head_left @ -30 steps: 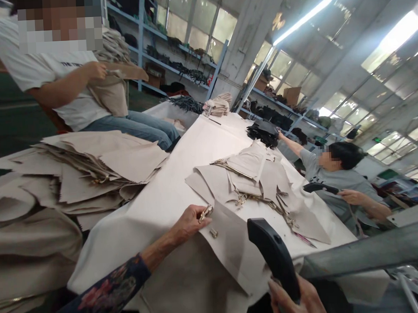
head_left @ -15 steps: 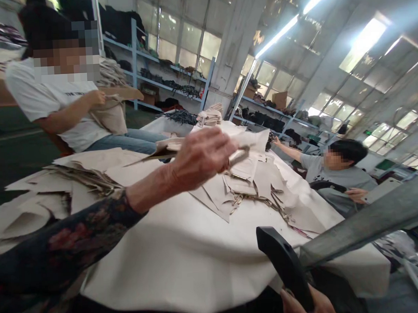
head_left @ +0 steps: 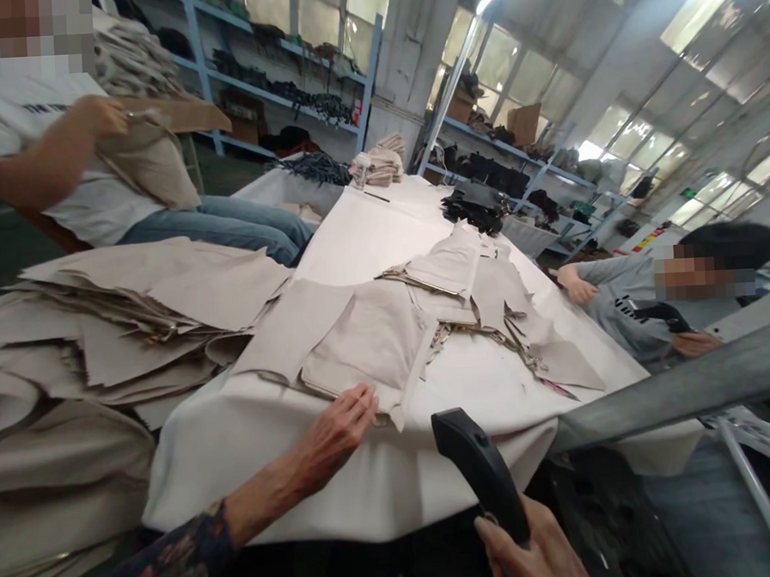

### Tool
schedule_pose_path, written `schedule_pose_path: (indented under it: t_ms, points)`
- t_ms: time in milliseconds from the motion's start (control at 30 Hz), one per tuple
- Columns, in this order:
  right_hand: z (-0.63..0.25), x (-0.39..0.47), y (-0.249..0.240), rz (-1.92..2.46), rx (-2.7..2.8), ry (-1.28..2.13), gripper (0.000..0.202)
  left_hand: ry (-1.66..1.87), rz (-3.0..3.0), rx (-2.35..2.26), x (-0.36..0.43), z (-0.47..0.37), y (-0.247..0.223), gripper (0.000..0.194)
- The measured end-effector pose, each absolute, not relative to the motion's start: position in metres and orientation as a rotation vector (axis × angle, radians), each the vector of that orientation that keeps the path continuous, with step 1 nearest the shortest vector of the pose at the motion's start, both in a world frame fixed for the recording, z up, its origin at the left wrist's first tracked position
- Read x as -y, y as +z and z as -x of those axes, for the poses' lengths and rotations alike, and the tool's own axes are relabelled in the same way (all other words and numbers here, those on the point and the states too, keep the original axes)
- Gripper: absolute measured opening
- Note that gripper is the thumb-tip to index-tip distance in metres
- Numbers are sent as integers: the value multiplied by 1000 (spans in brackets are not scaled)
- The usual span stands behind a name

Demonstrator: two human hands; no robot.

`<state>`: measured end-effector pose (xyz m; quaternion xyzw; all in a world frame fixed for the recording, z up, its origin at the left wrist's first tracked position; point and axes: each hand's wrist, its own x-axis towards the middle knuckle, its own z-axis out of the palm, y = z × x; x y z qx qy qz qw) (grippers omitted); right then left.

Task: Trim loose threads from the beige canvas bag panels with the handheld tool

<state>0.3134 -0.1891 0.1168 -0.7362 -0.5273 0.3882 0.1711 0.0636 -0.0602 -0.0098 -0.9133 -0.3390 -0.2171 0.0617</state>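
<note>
My left hand (head_left: 344, 424), fingers pressed together, rests at the front edge of a beige fabric piece (head_left: 368, 341) lying on the white-covered table (head_left: 239, 460). The fingertips touch the cloth near its lower corner. My right hand (head_left: 533, 543) is wrapped round the lower part of a curved black handheld tool (head_left: 478, 464), held upright near the table's front edge. More beige pieces with metal-coloured trim (head_left: 445, 268) lie behind, further along the table.
Stacked beige cloth (head_left: 178, 282) fills the left. A person in a white shirt (head_left: 55, 142) sits there holding cloth; another in grey (head_left: 624, 302) is at the right. A metal beam (head_left: 674, 385) crosses the right side. Black items (head_left: 474, 206) lie at the far end.
My left hand has gone down from mid-air to the front of the table, where a beige piece now lies flat. The view has shifted, and the black tool is still in my right hand.
</note>
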Motion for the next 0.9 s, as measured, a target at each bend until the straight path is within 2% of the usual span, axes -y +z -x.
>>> schedule_pose_path:
  t_ms: [233, 400, 567, 733, 900]
  points:
    - [-288, 158, 102, 1938, 1565, 1321, 22, -880, 2791, 1024, 54, -57, -23, 50]
    - [-274, 130, 94, 1942, 1584, 1332, 14, -956, 2823, 1005, 51, -55, -25, 49]
    - [-282, 115, 97, 1933, 1585, 1300, 22, -951, 2817, 1029, 51, -55, -22, 48]
    - [-300, 139, 117, 1994, 1593, 1141, 23, -956, 2819, 1047, 50, -57, -24, 50]
    - [-289, 148, 110, 1968, 1552, 1283, 20, -956, 2820, 1028, 49, -56, -25, 48]
